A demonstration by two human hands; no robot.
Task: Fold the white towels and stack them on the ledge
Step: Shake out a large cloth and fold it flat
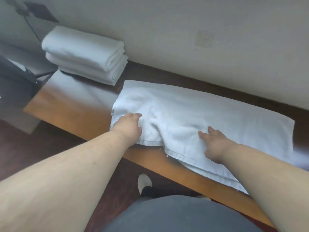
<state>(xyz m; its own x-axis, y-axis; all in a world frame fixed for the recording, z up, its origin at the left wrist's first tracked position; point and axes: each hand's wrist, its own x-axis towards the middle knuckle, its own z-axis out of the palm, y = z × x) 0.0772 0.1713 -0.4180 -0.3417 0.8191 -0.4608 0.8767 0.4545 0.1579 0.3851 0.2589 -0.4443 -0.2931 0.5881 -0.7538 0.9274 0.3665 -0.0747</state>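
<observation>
Wooden ledge [70,106] runs along a pale wall [184,39], its top glossy and brown, with dark floor [50,144] below its near edge. One white towel [209,114] lies spread lengthwise over the middle and right part of the ledge, already doubled over, with its near hem hanging slightly past the near edge and loose threads showing there. The cloth is rumpled and bunched toward its left end and flatter toward the right. The left hand [128,126] rests on the towel's left end close to the near edge, fingers curled down into the cloth; whether that grip actually pinches a fold cannot be told. The right hand [215,141] lies flat on the towel nearer the middle, fingers straight and spread apart, pressing the cloth down. At the far left corner of the ledge, against the wall, a stack of folded towels [85,54] stands well apart from the hands, rounded folds facing right. A dark cord [31,27] hangs on the wall behind the stack. A pale shoe [144,182] shows on the floor.
</observation>
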